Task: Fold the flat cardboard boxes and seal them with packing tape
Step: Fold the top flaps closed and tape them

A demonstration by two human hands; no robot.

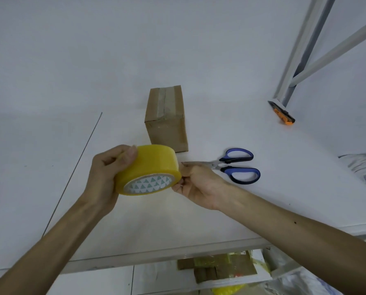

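Our left hand curls round the yellow roll of packing tape, our right hand pinches its rim; the taped brown cardboard box stands just beyond them.

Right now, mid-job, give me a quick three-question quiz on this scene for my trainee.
1. True or false: the cardboard box stands folded, with tape along its top seam.
2. Which lies beside the foot of the metal frame? A) scissors B) orange utility knife C) cardboard box
3. Fill in: the left hand grips the yellow ___.
Key: 1 true; 2 B; 3 tape roll.
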